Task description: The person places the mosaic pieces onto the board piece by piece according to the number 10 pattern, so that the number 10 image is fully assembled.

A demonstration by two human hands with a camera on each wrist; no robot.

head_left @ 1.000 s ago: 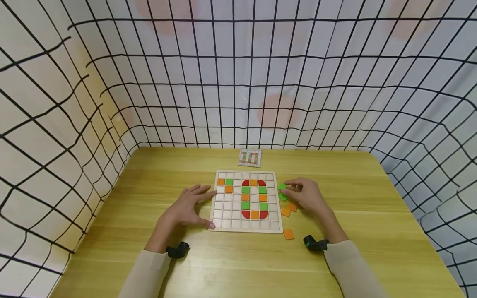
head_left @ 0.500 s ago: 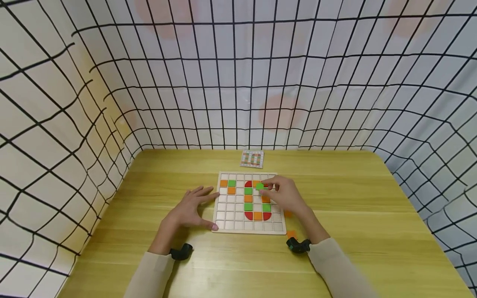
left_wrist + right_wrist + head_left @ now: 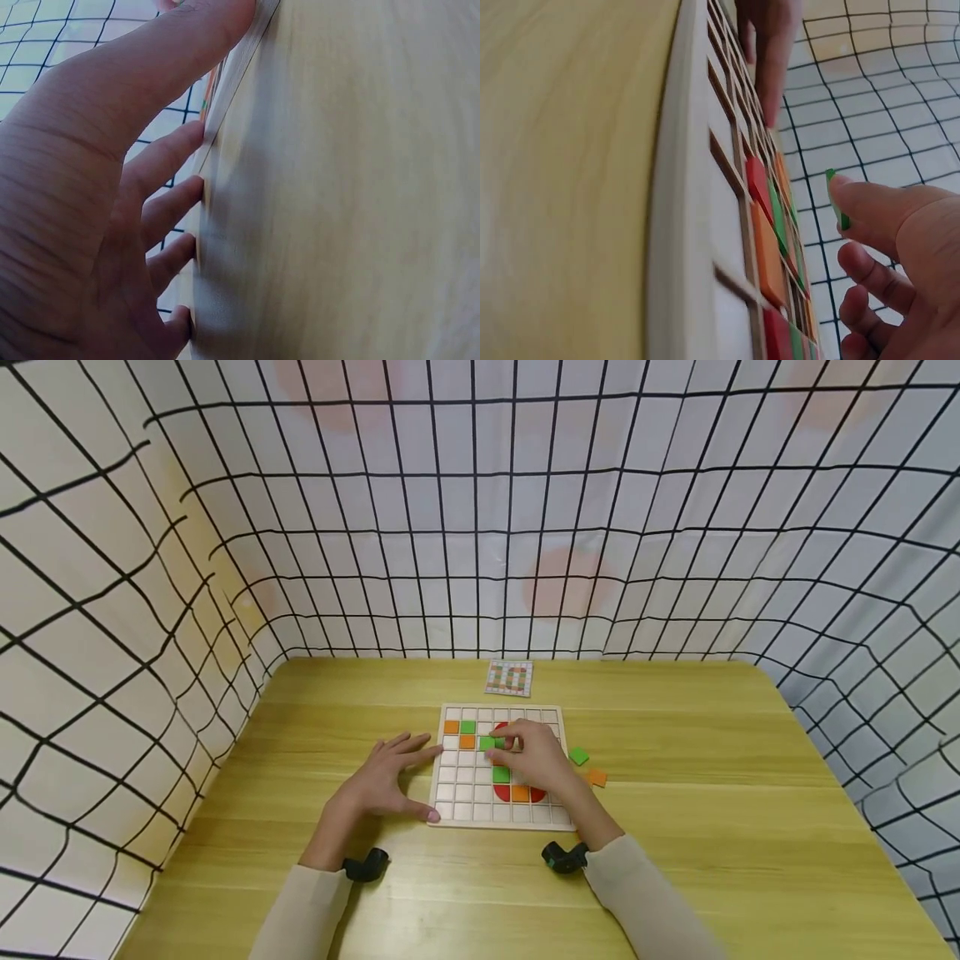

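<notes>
My right hand [image 3: 534, 758] pinches a square green tile [image 3: 487, 743] between thumb and fingers over the white gridded board [image 3: 465, 793]. In the right wrist view the green tile [image 3: 837, 199] is held on edge, above the board and apart from it. My left hand [image 3: 381, 779] lies spread at the board's left side. Its thumb touches the near left corner and its index finger the left edge. Two orange tiles and a green tile [image 3: 468, 727] sit in the upper left cells. Red, orange and green pieces fill cells further right, partly hidden by my right hand.
Right of the board lie a loose green tile [image 3: 578, 756] and an orange tile [image 3: 597, 777] on the wooden table [image 3: 712, 793]. A small patterned card [image 3: 509, 678] lies behind the board. A black-gridded white curtain [image 3: 450, 568] surrounds the table.
My right hand has picked up a green tile from beside the board and carried it left over the grid. The left hand stays at the board's left edge.
</notes>
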